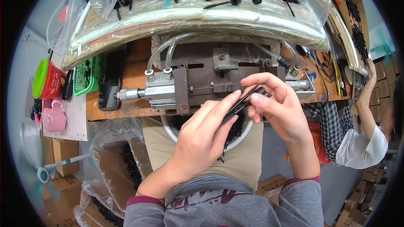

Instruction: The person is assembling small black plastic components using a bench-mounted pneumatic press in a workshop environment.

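My left hand (197,138) is closed round a small bundle of thin black plastic stems (236,108), which slants up to the right. At the bundle's upper end, the curled thumb and fingers of my right hand (283,108) grip the pieces. Both hands are above my lap, just in front of a metal clamping fixture (201,89) with a silver air cylinder (160,96) on its left. Below them, partly hidden, a white round basin (170,131) with more black pieces rests in my lap.
Beyond the fixture, black stems with knobbed heads (235,1) lie heaped on a plastic-covered tray (198,19). Clear air hoses (170,50) arch over the bench. At left are a green basket (86,77) and a pink cup (54,117). A co-worker (362,147) is at right.
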A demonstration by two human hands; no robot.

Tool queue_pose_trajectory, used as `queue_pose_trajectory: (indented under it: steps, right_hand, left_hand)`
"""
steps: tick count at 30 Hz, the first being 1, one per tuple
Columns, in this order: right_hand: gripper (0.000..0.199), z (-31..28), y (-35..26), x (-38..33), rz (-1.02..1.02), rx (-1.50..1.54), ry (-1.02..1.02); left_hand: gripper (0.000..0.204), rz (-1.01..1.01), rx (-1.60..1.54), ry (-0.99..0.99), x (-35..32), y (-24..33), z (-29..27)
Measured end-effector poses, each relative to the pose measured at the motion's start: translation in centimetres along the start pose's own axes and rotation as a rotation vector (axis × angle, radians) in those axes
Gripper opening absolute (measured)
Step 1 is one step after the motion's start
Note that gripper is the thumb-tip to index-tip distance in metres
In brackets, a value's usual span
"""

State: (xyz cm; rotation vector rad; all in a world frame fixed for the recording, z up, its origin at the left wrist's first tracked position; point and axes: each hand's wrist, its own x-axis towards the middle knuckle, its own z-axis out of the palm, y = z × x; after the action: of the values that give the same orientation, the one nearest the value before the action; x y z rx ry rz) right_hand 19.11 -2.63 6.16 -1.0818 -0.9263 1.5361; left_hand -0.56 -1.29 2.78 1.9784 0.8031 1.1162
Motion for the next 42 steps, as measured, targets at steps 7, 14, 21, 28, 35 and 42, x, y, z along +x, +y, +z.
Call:
queue_pose_trajectory:
  steps: [7, 14, 21, 28, 35, 42]
  right_hand:
    - [0.024, -1.7, 0.4, -1.3, -0.323, -0.166, 0.180]
    - [0.032, -0.2, 5.6, -1.5, -1.097, -1.399, 0.136]
    - [0.035, 1.5, 9.9, -0.5, -1.022, -1.440, 0.219]
    - [0.029, 2.6, 7.7, 0.2, -0.962, -1.604, 0.245]
    - [0.032, 2.5, 5.9, -0.6, -0.835, -1.468, 0.150]
    - [0.040, 4.0, 4.9, -2.7, -0.990, -1.129, 0.245]
  left_hand:
    - [0.042, -0.226, -0.144, 0.063, -1.2, 0.1, -1.2]
    - [0.037, -0.353, -0.565, 0.162, -2.5, 0.4, -2.7]
    - [0.040, -0.290, -0.672, 0.170, -2.9, 0.6, -3.0]
    - [0.047, -0.334, -0.638, 0.253, -2.8, 1.1, -2.2]
    - [0.042, -0.233, -0.464, 0.328, -2.7, 0.2, -1.7]
    - [0.042, -0.021, -0.074, 0.119, -2.5, 0.6, -0.4]
